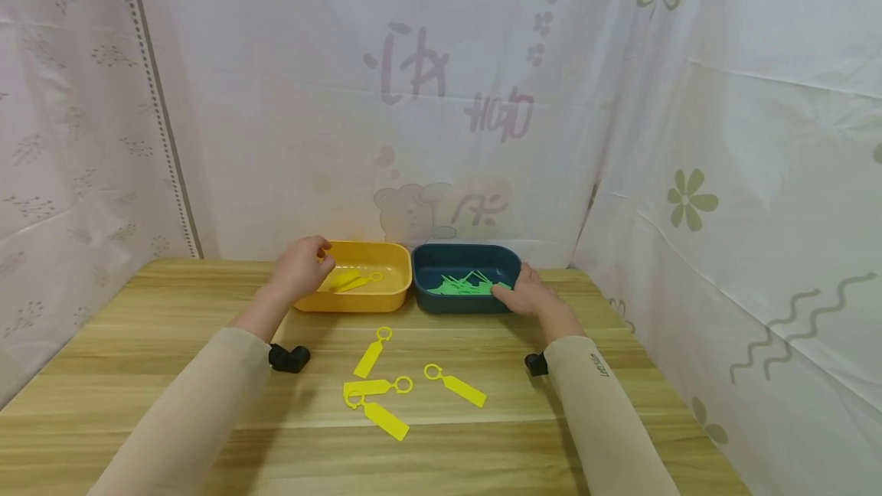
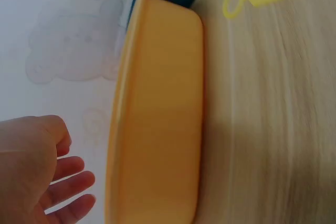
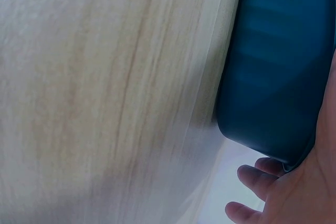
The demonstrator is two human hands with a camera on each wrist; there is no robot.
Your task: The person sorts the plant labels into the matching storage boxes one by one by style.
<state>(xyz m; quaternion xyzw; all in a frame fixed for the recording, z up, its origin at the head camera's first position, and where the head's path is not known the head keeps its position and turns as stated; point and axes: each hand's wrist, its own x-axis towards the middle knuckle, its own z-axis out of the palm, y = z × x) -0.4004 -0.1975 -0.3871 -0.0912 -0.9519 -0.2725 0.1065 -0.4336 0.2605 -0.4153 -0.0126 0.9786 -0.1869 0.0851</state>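
Observation:
My left hand (image 1: pixel 303 266) is raised over the left end of the yellow container (image 1: pixel 358 302). Its fingers curl loosely around nothing, clear of the rim in the left wrist view. Inside that container lie several yellow ring-ended tags (image 1: pixel 353 282). At the right end of the dark blue container (image 1: pixel 448 304), my right hand (image 1: pixel 534 295) holds the corner, thumb over the rim and fingers down outside the end wall (image 3: pixel 273 77); the thumb is hidden in the right wrist view. Thin green tags (image 1: pixel 462 284) are heaped in the blue container.
Several yellow tags lie on the wooden table (image 1: pixel 482 450) before the containers: one upright-angled tag (image 1: pixel 370 357), two overlapping ones (image 1: pixel 387 421), and another tag (image 1: pixel 465 390) to the right. A printed white curtain (image 1: pixel 289 98) hangs close behind the containers.

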